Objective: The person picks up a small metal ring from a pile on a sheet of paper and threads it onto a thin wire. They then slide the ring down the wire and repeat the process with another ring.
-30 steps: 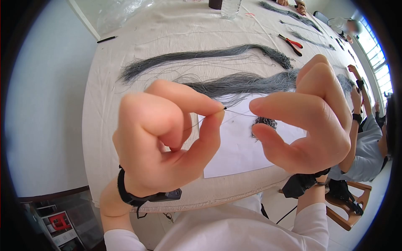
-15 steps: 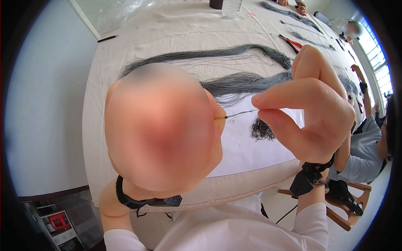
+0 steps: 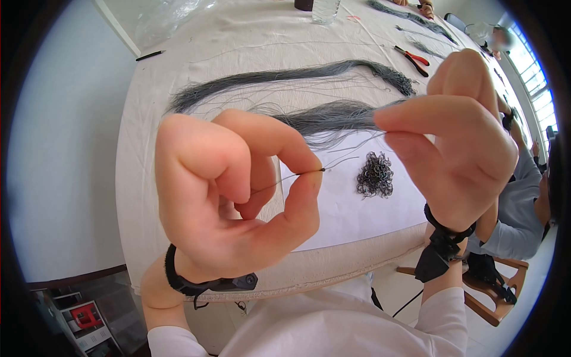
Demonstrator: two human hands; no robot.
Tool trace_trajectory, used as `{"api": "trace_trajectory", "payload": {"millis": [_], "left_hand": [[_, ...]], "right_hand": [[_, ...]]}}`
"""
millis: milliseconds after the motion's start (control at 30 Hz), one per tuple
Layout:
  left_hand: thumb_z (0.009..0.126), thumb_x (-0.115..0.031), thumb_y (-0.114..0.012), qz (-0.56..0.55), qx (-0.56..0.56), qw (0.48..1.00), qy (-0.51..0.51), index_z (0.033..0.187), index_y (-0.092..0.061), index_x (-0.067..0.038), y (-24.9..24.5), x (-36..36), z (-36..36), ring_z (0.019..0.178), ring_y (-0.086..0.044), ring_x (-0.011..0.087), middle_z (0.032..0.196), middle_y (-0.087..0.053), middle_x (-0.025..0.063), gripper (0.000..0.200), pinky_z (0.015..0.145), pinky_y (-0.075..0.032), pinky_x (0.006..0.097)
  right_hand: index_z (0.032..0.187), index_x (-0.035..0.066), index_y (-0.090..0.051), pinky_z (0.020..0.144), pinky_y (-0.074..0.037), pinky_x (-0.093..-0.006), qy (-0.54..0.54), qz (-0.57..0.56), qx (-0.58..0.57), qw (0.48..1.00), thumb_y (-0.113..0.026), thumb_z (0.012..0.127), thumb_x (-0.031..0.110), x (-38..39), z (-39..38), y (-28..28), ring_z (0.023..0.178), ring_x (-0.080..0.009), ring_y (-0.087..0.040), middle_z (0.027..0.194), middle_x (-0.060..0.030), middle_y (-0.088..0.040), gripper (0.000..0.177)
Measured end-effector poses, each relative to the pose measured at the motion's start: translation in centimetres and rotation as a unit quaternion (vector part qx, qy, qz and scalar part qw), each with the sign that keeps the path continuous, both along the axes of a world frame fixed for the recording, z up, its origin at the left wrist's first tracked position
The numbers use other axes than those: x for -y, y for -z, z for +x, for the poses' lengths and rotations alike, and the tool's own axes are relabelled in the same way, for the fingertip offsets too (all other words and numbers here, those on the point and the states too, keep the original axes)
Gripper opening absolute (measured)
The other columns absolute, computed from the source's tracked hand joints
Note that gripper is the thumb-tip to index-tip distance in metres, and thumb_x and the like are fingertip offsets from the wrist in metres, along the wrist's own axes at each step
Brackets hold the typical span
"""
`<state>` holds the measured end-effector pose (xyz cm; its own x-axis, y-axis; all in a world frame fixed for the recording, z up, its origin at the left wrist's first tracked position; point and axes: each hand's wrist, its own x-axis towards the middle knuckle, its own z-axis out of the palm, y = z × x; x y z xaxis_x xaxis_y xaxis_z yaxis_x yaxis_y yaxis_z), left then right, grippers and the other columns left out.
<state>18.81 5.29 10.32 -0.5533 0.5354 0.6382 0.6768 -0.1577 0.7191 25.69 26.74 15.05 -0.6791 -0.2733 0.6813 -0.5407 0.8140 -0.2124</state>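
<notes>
My left hand (image 3: 238, 196) is closed, pinching a thin grey line (image 3: 276, 183) between thumb and forefinger. A small dark knot (image 3: 323, 169) sticks out at its fingertips, with a loose line end beside it. Up and to the right, my right hand (image 3: 452, 137) pinches a thin strand that runs from that knot. Below and between the hands, a heap of small dark hooks (image 3: 375, 176) lies on a white paper sheet (image 3: 351, 214). A bundle of grey lines (image 3: 333, 117) stretches behind both hands, its right end hidden by the right hand.
Another grey line bundle (image 3: 267, 76) lies farther back on the cloth-covered table (image 3: 143, 137). Red-and-black pliers (image 3: 411, 60), a black pen (image 3: 150, 55) and a clear glass (image 3: 326, 12) lie or stand beyond. A person in a grey sleeve (image 3: 511, 220) sits at the right.
My right hand has moved slightly right and up, away from the left, drawing the strand out longer. The hook heap and pliers are less covered. My left hand still pinches the line.
</notes>
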Motion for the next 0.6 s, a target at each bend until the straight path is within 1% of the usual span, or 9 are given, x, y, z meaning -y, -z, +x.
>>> {"api": "trace_trajectory", "payload": {"millis": [67,133,200,267,333,467,500,567,600], "left_hand": [[0.076,0.007,-0.068,0.005,-0.008,1.000,-0.005,0.091,-0.024,-0.013,0.1,-0.1,0.0,0.056,-0.032,0.0014,0.090,-0.059,0.0198,0.050,0.048,-0.026,0.0124],[0.075,0.008,-0.068,0.005,-0.004,1.000,-0.006,0.091,-0.025,-0.013,0.1,-0.2,0.1,0.055,-0.031,0.0014,0.091,-0.060,0.0200,0.051,0.047,-0.025,0.0123],[0.074,0.010,-0.068,0.005,0.001,1.000,-0.006,0.092,-0.025,-0.013,0.1,-0.2,0.1,0.055,-0.031,0.0013,0.091,-0.060,0.0202,0.052,0.046,-0.024,0.0122],[0.073,0.012,-0.067,0.010,-0.024,1.000,0.010,0.093,-0.025,-0.013,0.4,-0.1,-0.1,0.055,-0.034,0.0017,0.091,-0.061,0.0201,0.053,0.045,-0.025,0.0127],[0.073,0.014,-0.065,0.019,-0.023,0.999,0.015,0.094,-0.025,-0.013,0.6,-0.2,-0.1,0.055,-0.036,0.0020,0.091,-0.061,0.0202,0.053,0.045,-0.026,0.0129],[0.074,0.017,-0.063,0.027,-0.033,0.999,0.017,0.095,-0.024,-0.013,0.8,-0.2,-0.2,0.059,-0.045,0.0037,0.091,-0.061,0.0211,0.053,0.046,-0.029,0.0127],[0.074,0.017,-0.063,0.027,-0.033,0.999,0.016,0.095,-0.024,-0.013,0.7,-0.2,-0.1,0.059,-0.045,0.0037,0.091,-0.061,0.0211,0.053,0.046,-0.029,0.0127],[0.074,0.018,-0.062,0.012,0.001,1.000,-0.011,0.096,-0.024,-0.013,0.5,-0.1,0.3,0.063,-0.049,0.0068,0.092,-0.061,0.0216,0.054,0.051,-0.034,0.0136],[0.074,0.018,-0.062,0.012,0.002,1.000,-0.011,0.096,-0.024,-0.013,0.5,0.0,0.4,0.063,-0.049,0.0068,0.092,-0.061,0.0216,0.054,0.051,-0.034,0.0136]], "right_hand": [[0.084,0.005,-0.073,0.060,-0.024,-0.0279,-0.006,-0.009,-0.005,1.000,-0.076,0.055,-0.001,-0.1,0.1,-0.4,0.067,-0.0149,-0.032,0.074,0.0010,-0.032,0.029],[0.086,0.006,-0.074,0.059,-0.023,-0.0277,-0.041,0.052,0.008,0.998,-0.075,0.052,-0.001,0.0,0.2,-0.7,0.068,-0.0146,-0.030,0.074,0.0012,-0.028,0.035],[0.087,0.007,-0.074,0.059,-0.022,-0.0277,-0.051,0.068,0.001,0.996,-0.075,0.050,0.001,0.2,0.1,-0.6,0.067,-0.0144,-0.030,0.074,0.0013,-0.027,0.038],[0.088,0.009,-0.075,0.058,-0.021,-0.0276,-0.062,0.083,-0.007,0.995,-0.075,0.048,0.002,0.3,-0.5,0.2,0.067,-0.0143,-0.029,0.074,0.0014,-0.026,0.041],[0.088,0.011,-0.075,0.057,-0.019,-0.0276,-0.104,-0.005,-0.128,0.986,-0.075,0.044,0.003,0.3,-1.4,2.1,0.067,-0.0142,-0.029,0.075,0.0014,-0.026,0.044],[0.086,0.011,-0.076,0.057,-0.019,-0.0276,-0.068,-0.023,-0.090,0.993,-0.075,0.043,0.004,0.6,-0.8,1.8,0.067,-0.0142,-0.029,0.075,0.0015,-0.026,0.043],[0.086,0.011,-0.076,0.057,-0.019,-0.0276,-0.072,-0.011,-0.087,0.994,-0.075,0.043,0.004,0.5,-0.9,1.7,0.067,-0.0143,-0.029,0.074,0.0016,-0.026,0.043],[0.086,0.011,-0.076,0.056,-0.018,-0.0276,-0.076,0.000,-0.084,0.994,-0.075,0.043,0.004,0.7,-0.8,1.2,0.067,-0.0144,-0.029,0.074,0.0017,-0.025,0.043],[0.085,0.011,-0.076,0.056,-0.018,-0.0275,-0.049,0.030,-0.055,0.997,-0.076,0.043,0.005,1.2,-0.5,0.7,0.067,-0.0146,-0.029,0.074,0.0018,-0.025,0.043]]}}
